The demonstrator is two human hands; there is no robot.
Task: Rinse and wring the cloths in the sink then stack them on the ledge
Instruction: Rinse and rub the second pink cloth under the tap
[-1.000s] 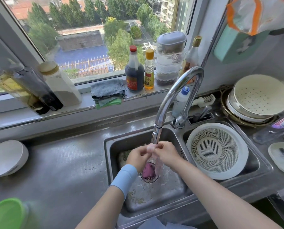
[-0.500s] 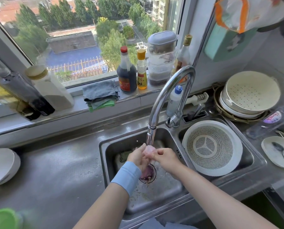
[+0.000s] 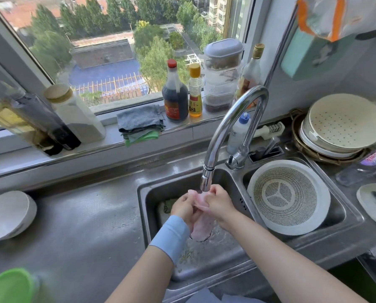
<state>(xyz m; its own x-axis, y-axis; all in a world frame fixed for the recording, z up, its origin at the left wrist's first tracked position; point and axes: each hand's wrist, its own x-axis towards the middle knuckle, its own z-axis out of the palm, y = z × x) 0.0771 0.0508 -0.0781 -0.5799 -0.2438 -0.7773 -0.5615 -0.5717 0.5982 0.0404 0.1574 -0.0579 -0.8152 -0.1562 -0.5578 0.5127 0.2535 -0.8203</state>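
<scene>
A pale pink cloth (image 3: pixel 201 226) hangs under the running faucet (image 3: pixel 230 125) over the left sink basin (image 3: pixel 152 189). My left hand (image 3: pixel 182 207) and my right hand (image 3: pixel 218 201) both grip its top, just below the spout. The lower end of the cloth dangles wet toward the drain. A greenish cloth (image 3: pixel 168 205) lies at the back left of the basin, partly hidden by my left hand. On the window ledge (image 3: pixel 108 138) sits a folded stack of cloths (image 3: pixel 140 122), grey on top and green beneath.
Sauce bottles (image 3: pixel 175 95), a stacked container (image 3: pixel 222 73) and jars (image 3: pixel 75 112) line the ledge. A white colander (image 3: pixel 288 196) fills the right basin. Strainers and plates (image 3: pixel 342 123) stand at the right, a white bowl (image 3: pixel 7 215) and a green lid (image 3: pixel 10 286) on the left counter.
My hands have lifted the pink cloth higher, right under the spout, and spread it a little. The view has shifted slightly to the left.
</scene>
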